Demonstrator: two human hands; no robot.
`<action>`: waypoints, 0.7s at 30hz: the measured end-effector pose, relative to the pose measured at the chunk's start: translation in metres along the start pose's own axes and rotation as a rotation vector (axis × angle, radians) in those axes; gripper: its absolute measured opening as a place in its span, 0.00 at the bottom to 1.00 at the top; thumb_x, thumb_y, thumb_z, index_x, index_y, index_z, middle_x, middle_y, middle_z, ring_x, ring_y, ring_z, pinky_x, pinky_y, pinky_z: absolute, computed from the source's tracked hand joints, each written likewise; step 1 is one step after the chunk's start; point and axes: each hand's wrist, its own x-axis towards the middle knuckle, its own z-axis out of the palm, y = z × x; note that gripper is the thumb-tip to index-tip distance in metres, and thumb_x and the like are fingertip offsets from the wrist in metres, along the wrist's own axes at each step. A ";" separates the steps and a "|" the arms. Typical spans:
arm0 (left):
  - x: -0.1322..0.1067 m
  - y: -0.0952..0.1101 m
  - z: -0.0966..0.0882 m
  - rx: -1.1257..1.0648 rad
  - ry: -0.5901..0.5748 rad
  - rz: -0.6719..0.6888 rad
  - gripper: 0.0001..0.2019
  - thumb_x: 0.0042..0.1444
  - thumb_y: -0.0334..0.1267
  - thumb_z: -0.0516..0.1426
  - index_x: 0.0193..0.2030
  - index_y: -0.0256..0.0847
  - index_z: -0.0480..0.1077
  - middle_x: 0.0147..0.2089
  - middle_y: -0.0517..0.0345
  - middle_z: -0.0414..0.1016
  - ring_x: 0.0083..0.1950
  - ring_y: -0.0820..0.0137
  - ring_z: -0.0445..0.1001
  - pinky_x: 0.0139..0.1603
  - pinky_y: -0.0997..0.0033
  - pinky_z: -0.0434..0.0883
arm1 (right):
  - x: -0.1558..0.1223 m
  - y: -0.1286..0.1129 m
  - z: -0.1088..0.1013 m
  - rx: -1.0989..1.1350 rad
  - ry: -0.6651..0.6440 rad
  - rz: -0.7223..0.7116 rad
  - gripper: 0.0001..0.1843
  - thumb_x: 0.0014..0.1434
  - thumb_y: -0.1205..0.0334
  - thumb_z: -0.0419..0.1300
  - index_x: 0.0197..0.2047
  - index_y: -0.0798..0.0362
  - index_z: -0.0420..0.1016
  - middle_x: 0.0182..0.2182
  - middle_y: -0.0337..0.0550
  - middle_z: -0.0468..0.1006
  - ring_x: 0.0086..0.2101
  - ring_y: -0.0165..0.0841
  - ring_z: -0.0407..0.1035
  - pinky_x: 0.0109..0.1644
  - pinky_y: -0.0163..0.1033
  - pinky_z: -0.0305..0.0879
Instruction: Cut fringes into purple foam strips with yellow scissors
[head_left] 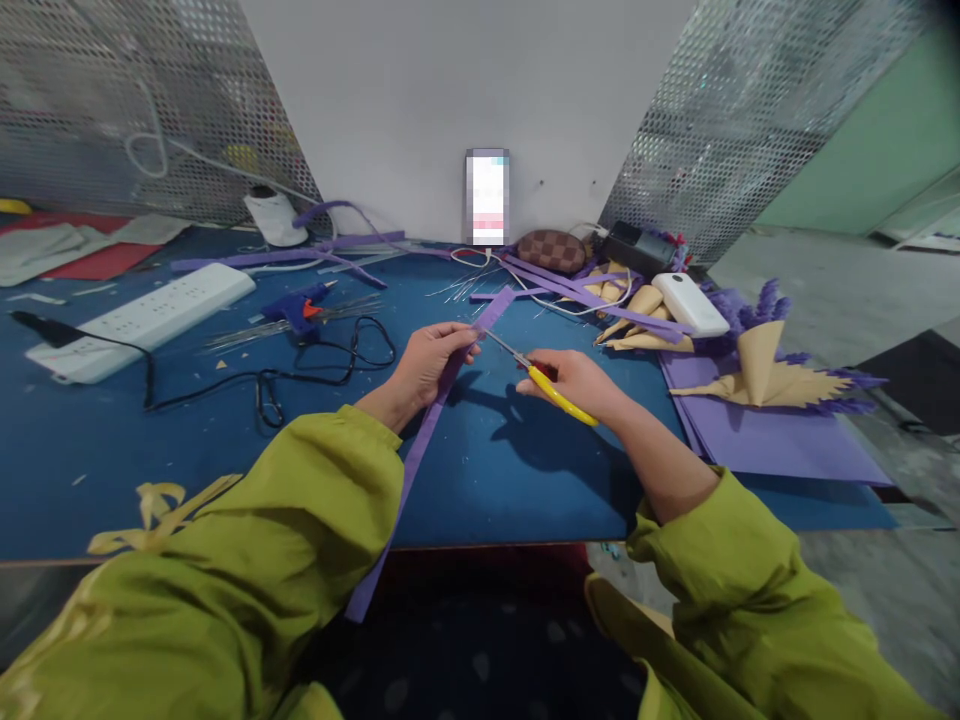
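My left hand (429, 362) is closed on a long purple foam strip (420, 450) that runs from above the hand down past the front edge of the blue table (112, 440). My right hand (574, 380) grips yellow-handled scissors (551, 388). Their blades point left and up and meet the strip's edge just right of my left fingers. Both sleeves are yellow-green.
A blue glue gun (304, 305) with a black cord and a white power strip (142, 320) lie at the left. Purple strips, tan paper cones (757, 365), purple sheets (772, 440), a white power bank (690, 303) and a phone (487, 197) sit behind and right.
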 end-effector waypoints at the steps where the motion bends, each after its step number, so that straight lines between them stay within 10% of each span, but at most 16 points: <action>1: 0.000 0.000 0.000 -0.004 0.007 0.004 0.10 0.38 0.38 0.68 0.27 0.35 0.76 0.22 0.59 0.75 0.24 0.77 0.69 0.29 0.77 0.67 | -0.001 -0.001 0.000 -0.019 0.002 0.005 0.21 0.56 0.41 0.59 0.29 0.51 0.66 0.21 0.33 0.62 0.25 0.28 0.55 0.29 0.33 0.46; 21: 0.000 -0.002 0.000 -0.008 0.002 0.038 0.10 0.39 0.38 0.68 0.27 0.36 0.77 0.23 0.58 0.75 0.25 0.76 0.70 0.29 0.77 0.67 | -0.003 -0.009 -0.003 -0.083 0.030 0.011 0.21 0.58 0.43 0.58 0.26 0.51 0.63 0.20 0.33 0.62 0.24 0.27 0.53 0.29 0.34 0.44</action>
